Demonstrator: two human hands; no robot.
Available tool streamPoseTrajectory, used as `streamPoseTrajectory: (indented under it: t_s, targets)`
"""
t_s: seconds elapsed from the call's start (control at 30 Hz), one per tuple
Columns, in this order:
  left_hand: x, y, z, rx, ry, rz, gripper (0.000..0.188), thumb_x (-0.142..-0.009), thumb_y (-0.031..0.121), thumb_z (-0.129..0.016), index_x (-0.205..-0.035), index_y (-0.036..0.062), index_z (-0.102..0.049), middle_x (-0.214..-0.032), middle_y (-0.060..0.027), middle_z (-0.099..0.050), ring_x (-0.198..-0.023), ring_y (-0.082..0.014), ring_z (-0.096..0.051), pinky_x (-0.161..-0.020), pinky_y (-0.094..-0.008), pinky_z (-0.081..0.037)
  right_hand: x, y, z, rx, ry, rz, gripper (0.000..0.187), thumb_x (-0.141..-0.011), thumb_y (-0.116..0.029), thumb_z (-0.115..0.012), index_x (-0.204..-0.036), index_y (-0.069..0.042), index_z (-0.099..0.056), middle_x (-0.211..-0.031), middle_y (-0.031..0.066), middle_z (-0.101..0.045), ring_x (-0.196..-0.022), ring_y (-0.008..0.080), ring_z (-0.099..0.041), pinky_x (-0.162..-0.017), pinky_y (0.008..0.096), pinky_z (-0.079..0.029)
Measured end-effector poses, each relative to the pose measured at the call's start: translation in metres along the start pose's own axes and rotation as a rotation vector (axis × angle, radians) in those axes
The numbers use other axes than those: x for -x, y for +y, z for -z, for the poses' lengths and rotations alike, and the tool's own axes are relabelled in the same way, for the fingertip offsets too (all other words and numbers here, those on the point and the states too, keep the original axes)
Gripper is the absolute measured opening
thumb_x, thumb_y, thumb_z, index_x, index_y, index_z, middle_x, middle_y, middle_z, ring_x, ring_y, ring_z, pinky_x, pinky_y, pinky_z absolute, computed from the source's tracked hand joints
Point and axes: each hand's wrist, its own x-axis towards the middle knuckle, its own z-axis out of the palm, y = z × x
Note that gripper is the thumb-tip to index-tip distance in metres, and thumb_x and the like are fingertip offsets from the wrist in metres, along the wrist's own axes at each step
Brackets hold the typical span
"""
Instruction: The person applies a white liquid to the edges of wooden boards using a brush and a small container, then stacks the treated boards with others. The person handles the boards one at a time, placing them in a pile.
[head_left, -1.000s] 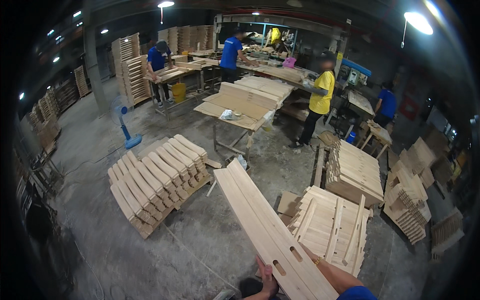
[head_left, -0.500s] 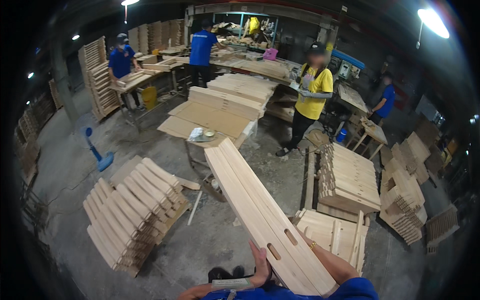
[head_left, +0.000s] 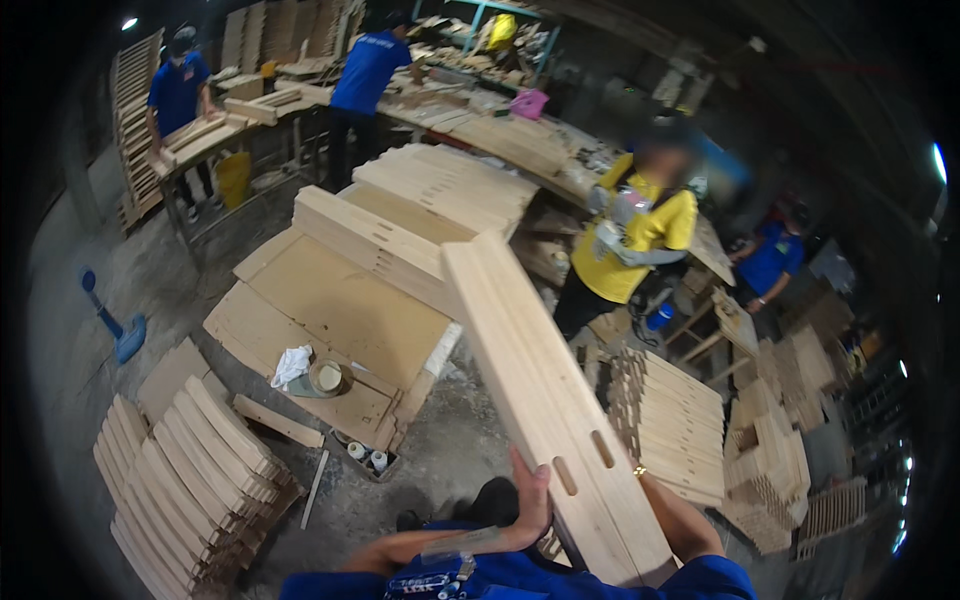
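Note:
Two long pale wooden boards (head_left: 535,370), pressed side by side, slant away from my body above the floor. Each has an oval slot near my end. My left hand (head_left: 532,495) grips their left edge, thumb up along the side and fingers hidden underneath. On the opposite side, my right hand (head_left: 643,478) holds them from beneath; a gold band shows at the wrist, while the fingers are out of sight. The far end of the boards overlaps the row of slotted boards (head_left: 385,238) on the cardboard-covered table (head_left: 330,295).
On the table's near edge stand an open tin (head_left: 328,377) and a white cloth (head_left: 291,367). Stacked curved slats (head_left: 195,460) lie left, stacked boards (head_left: 675,425) right. A person in yellow (head_left: 630,235) stands beyond; several people in blue work farther off. A blue fan (head_left: 125,335) stands left.
The table now appears nearer and larger, and the view has turned and tilted. Both hands still hold the boards, whose far end now reaches in front of the board row.

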Motion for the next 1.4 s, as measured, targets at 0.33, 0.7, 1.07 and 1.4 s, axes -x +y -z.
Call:
streamPoseTrajectory:
  t_s: [0.33,0.7,1.07,1.4]
  targets:
    - [-0.346,-0.082,-0.04,-0.244,0.216,-0.26,0.073,-0.081,0.038,-0.05,-0.132,-0.0029,-0.017,-0.122,-0.0197,-0.038,-0.113,-0.0271,-0.038,-0.096,-0.0368,-0.03,-0.343,-0.143,0.164,0.128,-0.235,-0.066,0.036,-0.088,-0.034,-0.049,-0.108,-0.005,-0.053,-0.091,-0.0013,-0.053,-0.081,0.0078,-0.05,-0.07,0.0243,-0.044]
    - [-0.664,-0.024,0.074,0.015,0.691,-0.007,0.089,-0.078,0.044,-0.05,-0.139,0.0066,0.003,-0.137,-0.0222,-0.022,-0.124,-0.0293,-0.029,-0.101,-0.0387,-0.027,-0.705,-0.257,0.1,0.151,-0.67,-0.138,0.034,-0.088,-0.034,-0.049,-0.105,-0.005,-0.054,-0.089,-0.0016,-0.054,-0.08,0.0075,-0.05,-0.068,0.0244,-0.044]
    - [-0.752,0.041,0.201,0.018,1.004,-0.081,0.043,-0.081,0.046,-0.041,-0.104,0.0109,-0.049,-0.095,-0.0053,-0.051,-0.097,-0.0196,-0.049,-0.086,-0.0382,-0.042,-0.877,-0.209,-0.02,-0.136,-0.775,-0.323,0.033,-0.088,-0.034,-0.049,-0.102,-0.006,-0.055,-0.087,-0.0019,-0.054,-0.078,0.0073,-0.05,-0.067,0.0244,-0.045]
    - [-0.73,0.055,0.209,-0.107,1.089,-0.032,0.04,-0.086,0.04,-0.034,-0.1,0.0057,-0.049,-0.097,-0.0045,-0.05,-0.091,-0.0167,-0.047,-0.084,-0.0307,-0.038,-0.877,-0.187,-0.039,0.089,-0.755,-0.06,0.035,-0.089,-0.037,-0.045,-0.095,-0.004,-0.056,-0.083,-0.0011,-0.054,-0.072,0.0084,-0.051,-0.06,0.0229,-0.044]
